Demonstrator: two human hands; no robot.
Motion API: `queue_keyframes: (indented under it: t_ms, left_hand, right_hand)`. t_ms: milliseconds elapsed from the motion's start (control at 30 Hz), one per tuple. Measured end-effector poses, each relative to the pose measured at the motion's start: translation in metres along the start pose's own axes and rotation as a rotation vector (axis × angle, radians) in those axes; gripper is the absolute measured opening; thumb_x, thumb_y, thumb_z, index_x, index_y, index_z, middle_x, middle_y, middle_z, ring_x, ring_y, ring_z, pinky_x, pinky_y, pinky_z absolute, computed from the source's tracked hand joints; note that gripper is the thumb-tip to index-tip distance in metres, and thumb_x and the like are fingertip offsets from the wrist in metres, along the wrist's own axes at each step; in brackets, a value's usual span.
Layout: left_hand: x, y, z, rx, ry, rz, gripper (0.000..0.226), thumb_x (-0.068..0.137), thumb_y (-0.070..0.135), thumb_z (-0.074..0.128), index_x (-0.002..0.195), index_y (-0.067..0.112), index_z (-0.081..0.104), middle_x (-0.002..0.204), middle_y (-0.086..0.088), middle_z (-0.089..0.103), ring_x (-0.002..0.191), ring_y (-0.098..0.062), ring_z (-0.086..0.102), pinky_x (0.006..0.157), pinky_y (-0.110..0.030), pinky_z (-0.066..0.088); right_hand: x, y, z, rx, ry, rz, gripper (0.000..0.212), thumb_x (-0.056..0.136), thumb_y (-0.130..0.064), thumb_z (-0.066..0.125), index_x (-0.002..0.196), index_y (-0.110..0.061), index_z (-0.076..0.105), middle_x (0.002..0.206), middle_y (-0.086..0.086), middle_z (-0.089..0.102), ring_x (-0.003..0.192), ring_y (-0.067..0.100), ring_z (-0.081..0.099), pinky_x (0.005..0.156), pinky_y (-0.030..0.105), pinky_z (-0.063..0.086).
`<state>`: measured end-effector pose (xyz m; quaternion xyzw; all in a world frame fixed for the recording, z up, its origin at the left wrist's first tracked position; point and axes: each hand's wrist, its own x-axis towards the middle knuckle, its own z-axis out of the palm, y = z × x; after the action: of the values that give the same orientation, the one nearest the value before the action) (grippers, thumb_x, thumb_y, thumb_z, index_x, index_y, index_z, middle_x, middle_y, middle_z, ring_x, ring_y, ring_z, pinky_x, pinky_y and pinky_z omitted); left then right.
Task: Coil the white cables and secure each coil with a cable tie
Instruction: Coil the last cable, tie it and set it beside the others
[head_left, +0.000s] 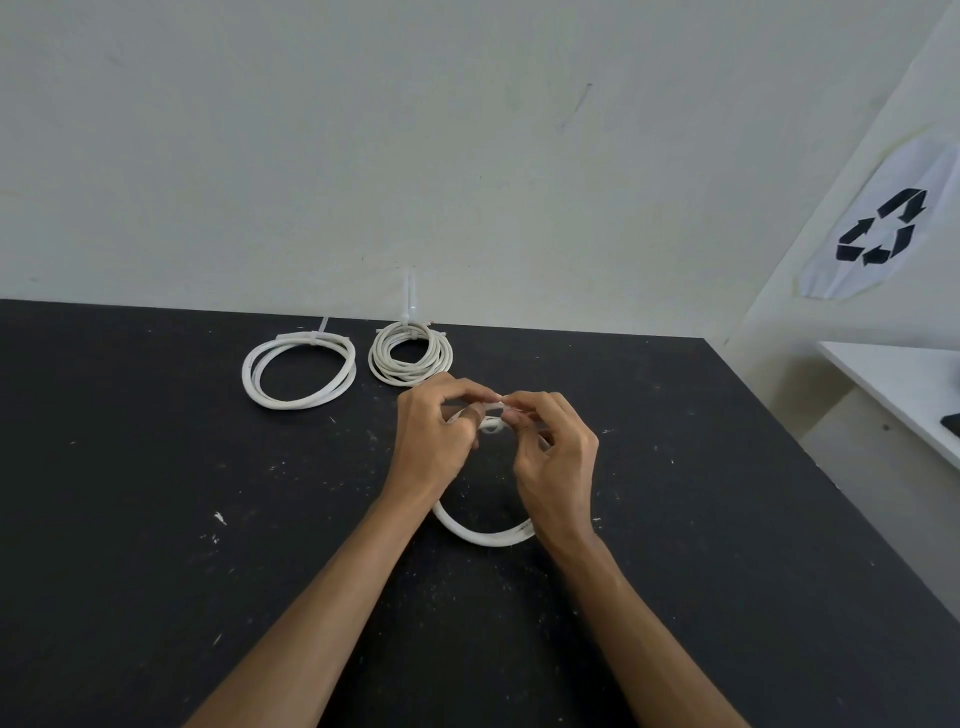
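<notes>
A white cable coil (485, 535) lies in the middle of the black table (156, 519), its near arc showing between my wrists. My left hand (431, 436) grips the coil's far side with curled fingers. My right hand (550, 447) pinches a thin white cable tie (493, 404) that bridges the two hands above the coil. Two tied coils lie further back: a wide one (298, 371) at the left and a tighter, many-turn one (410, 358) beside it, its tie tail standing up against the wall.
A pale wall rises right behind the table's far edge. On the right a white surface carries a recycling symbol (883, 228), and a white shelf (904, 384) sits lower down beyond the table's right edge. White specks dot the tabletop.
</notes>
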<state>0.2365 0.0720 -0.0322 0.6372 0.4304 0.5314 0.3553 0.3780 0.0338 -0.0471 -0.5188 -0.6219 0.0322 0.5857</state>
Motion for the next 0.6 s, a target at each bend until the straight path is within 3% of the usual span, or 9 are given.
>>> queue_keyframes:
  t_ms: [133,500,600]
  left_hand:
    - [0.0004,-0.002,-0.0003,-0.006,-0.004,0.002,0.029,0.093,-0.007,0.07,0.092,0.019,0.084,0.094,0.005,0.073,0.067,-0.016,0.07,0.052,-0.02,0.051]
    - [-0.0006,0.0038,-0.0023,-0.045,-0.02,-0.072,0.03,0.093,-0.007,0.067,0.097,0.017,0.084,0.089,0.003,0.079,0.057,-0.014,0.069,0.049,-0.018,0.047]
    - [-0.0003,0.0063,-0.0043,-0.063,-0.041,-0.099,0.029,0.094,-0.004,0.065,0.097,0.019,0.083,0.088,0.004,0.079,0.055,-0.022,0.069,0.044,-0.028,0.048]
  right_hand:
    - [0.0003,-0.0009,0.0004,0.013,-0.009,0.016,0.017,0.097,0.005,0.072,0.105,-0.009,0.076,0.096,-0.004,0.073,0.091,0.01,0.072,0.077,0.019,0.057]
    - [0.0015,0.0014,0.0012,0.05,0.039,0.103,0.025,0.096,0.014,0.062,0.09,-0.009,0.068,0.082,-0.007,0.07,0.075,0.017,0.069,0.064,0.045,0.057]
    - [0.0005,0.003,0.0018,0.053,0.034,0.129,0.025,0.099,0.012,0.06,0.089,-0.011,0.063,0.08,-0.007,0.07,0.065,0.022,0.065,0.057,0.049,0.053]
